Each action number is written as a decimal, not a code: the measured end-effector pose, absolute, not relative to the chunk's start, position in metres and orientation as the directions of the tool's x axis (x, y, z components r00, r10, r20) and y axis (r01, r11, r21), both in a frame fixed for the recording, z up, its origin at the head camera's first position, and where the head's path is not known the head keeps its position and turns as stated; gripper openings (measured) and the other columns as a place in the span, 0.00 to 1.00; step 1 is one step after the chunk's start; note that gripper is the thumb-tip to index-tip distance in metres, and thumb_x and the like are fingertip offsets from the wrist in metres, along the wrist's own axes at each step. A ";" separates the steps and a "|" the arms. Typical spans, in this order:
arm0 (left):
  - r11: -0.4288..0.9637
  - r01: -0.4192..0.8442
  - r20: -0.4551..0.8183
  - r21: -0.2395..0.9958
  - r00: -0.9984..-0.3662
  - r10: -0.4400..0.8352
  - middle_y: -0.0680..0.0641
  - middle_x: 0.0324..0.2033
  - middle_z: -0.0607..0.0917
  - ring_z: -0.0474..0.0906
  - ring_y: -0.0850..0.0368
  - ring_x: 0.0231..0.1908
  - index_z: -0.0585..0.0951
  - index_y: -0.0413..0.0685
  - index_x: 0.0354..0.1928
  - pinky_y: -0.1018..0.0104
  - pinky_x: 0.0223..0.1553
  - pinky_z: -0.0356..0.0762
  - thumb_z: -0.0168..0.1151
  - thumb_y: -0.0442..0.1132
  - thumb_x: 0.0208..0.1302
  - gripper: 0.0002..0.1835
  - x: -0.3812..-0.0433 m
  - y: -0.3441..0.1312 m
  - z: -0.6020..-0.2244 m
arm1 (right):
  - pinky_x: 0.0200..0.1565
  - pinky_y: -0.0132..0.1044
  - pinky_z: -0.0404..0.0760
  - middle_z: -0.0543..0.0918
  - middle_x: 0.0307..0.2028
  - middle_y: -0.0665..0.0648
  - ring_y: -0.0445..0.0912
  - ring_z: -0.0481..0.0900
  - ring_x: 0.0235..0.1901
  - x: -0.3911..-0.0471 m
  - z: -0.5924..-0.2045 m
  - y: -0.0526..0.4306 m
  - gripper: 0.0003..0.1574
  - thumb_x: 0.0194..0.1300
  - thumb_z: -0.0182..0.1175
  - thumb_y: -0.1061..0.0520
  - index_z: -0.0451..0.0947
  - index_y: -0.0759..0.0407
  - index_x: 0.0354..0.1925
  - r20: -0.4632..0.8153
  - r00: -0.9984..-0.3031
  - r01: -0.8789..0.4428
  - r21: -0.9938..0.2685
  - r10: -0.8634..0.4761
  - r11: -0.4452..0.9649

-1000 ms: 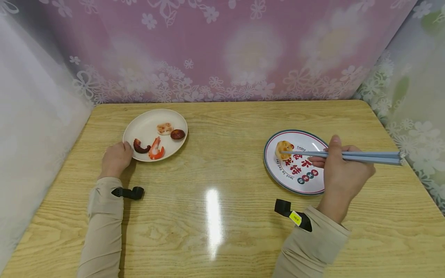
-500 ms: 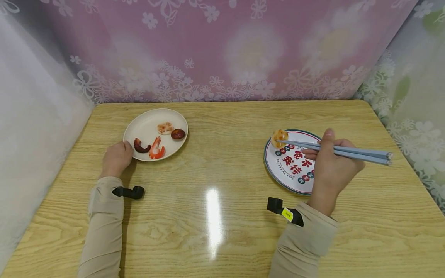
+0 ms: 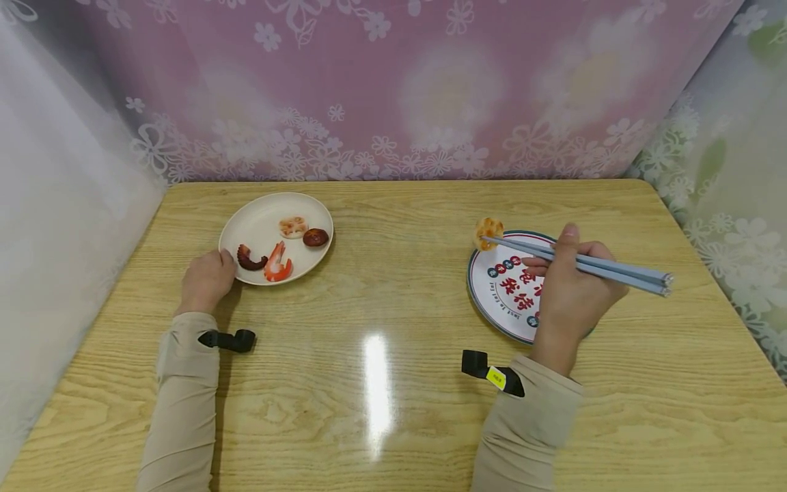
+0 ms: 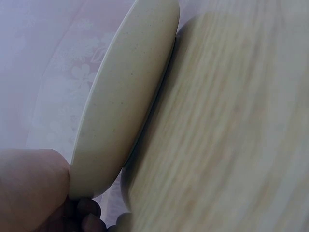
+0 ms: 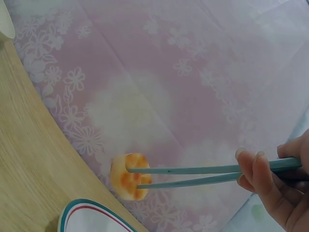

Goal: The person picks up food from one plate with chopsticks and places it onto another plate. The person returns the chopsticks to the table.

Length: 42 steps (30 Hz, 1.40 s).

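My left hand (image 3: 208, 280) holds the near-left rim of a cream plate (image 3: 246, 222); in the left wrist view the thumb (image 4: 36, 181) is at the rim, fingers curled below. On that plate lie a shrimp (image 3: 279, 262), a dark-red octopus tentacle (image 3: 251, 258), a brown mushroom-like piece (image 3: 315, 238) and a flat browned round piece (image 3: 294, 227). My right hand (image 3: 574, 301) grips blue chopsticks (image 3: 615, 270). Their tips pinch a round golden-brown piece of food (image 5: 130, 177), raised over the far-left rim of a printed plate (image 3: 486, 304). The hand hides part of that plate.
Both plates stand on a wood-grain table (image 3: 393, 287), far apart. Behind the table's back edge hangs a pink flowered curtain (image 3: 369, 89). Pale curtains close off the left and right sides. Black wrist cameras (image 3: 474, 363) stick out from both sleeves.
My right hand has moved left and a little away from me. The round piece in the chopsticks has risen from the printed plate's inside to over its rim. The left hand stays put.
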State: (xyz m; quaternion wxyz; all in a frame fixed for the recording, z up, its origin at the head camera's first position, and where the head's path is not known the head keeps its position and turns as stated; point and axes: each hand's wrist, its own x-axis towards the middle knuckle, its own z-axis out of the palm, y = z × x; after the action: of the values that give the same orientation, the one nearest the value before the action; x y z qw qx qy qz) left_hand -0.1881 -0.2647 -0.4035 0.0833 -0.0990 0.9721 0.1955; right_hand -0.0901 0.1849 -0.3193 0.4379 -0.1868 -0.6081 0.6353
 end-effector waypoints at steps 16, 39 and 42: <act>0.907 -0.206 -0.183 0.367 -0.972 -0.146 0.20 0.49 0.74 0.74 0.29 0.45 0.73 0.22 0.48 0.39 0.44 0.71 0.23 0.45 0.75 0.33 -0.188 -0.266 -0.404 | 0.16 0.32 0.76 0.81 0.17 0.62 0.45 0.80 0.12 -0.096 -0.313 0.159 0.21 0.63 0.65 0.56 0.71 0.66 0.19 0.328 -0.606 -0.424 -0.904 0.725 0.054; 0.910 -0.205 -0.185 0.359 -0.972 -0.146 0.22 0.46 0.75 0.74 0.34 0.41 0.73 0.22 0.46 0.41 0.42 0.72 0.24 0.45 0.75 0.32 -0.189 -0.266 -0.406 | 0.16 0.32 0.76 0.79 0.14 0.62 0.45 0.79 0.11 -0.100 -0.311 0.138 0.23 0.63 0.65 0.58 0.72 0.73 0.20 0.378 -0.649 -0.481 -0.876 0.660 0.029; 0.910 -0.207 -0.182 0.358 -0.972 -0.150 0.22 0.46 0.75 0.74 0.34 0.40 0.73 0.23 0.46 0.41 0.42 0.72 0.24 0.45 0.75 0.32 -0.189 -0.266 -0.407 | 0.16 0.32 0.76 0.79 0.14 0.62 0.44 0.80 0.12 -0.101 -0.310 0.135 0.24 0.64 0.64 0.58 0.71 0.75 0.20 0.388 -0.655 -0.475 -0.879 0.648 0.046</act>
State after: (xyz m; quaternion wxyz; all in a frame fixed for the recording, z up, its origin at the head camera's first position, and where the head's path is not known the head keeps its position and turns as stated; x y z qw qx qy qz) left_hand -0.1888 -0.2664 -0.4065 0.0756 -0.0916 0.9744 0.1908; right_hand -0.1009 0.1347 -0.3105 0.4089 -0.0727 -0.5966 0.6868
